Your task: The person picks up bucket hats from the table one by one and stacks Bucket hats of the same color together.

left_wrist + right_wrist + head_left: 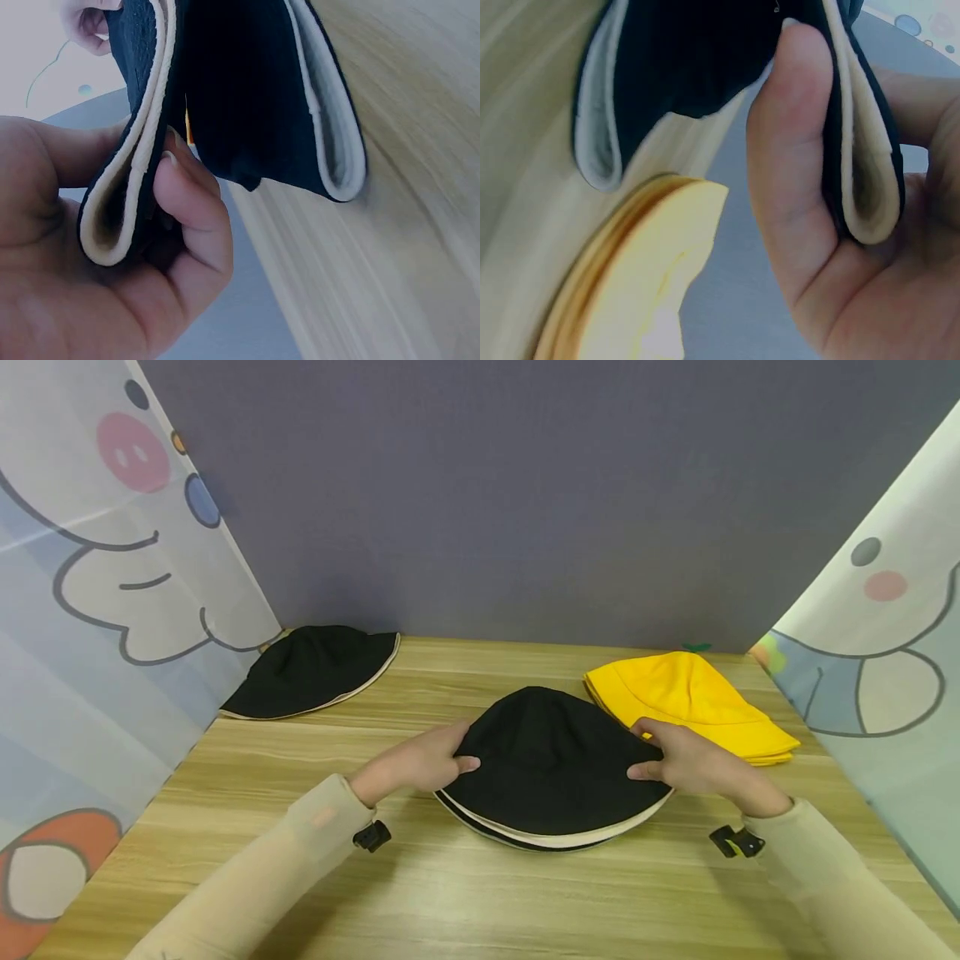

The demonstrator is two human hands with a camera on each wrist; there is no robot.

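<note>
A black bucket hat (551,760) with a cream edge, folded flat, is held by both hands at the middle of the table. My left hand (427,758) pinches its left brim corner, and the folded edge (112,232) shows between thumb and fingers in the left wrist view. My right hand (686,758) pinches the opposite corner in the same way. Directly below is a second black hat (517,842) with a paler, greyish-white edge, mostly hidden in the head view. Both wrist views show a gap between the two hats.
Yellow bucket hats (682,702), stacked, lie at the back right, close to my right hand. Another black hat (315,672) with a cream edge lies at the back left. A grey panel (480,510) stands behind the wooden table (480,910), with cartoon-printed curtains (112,577) at both sides.
</note>
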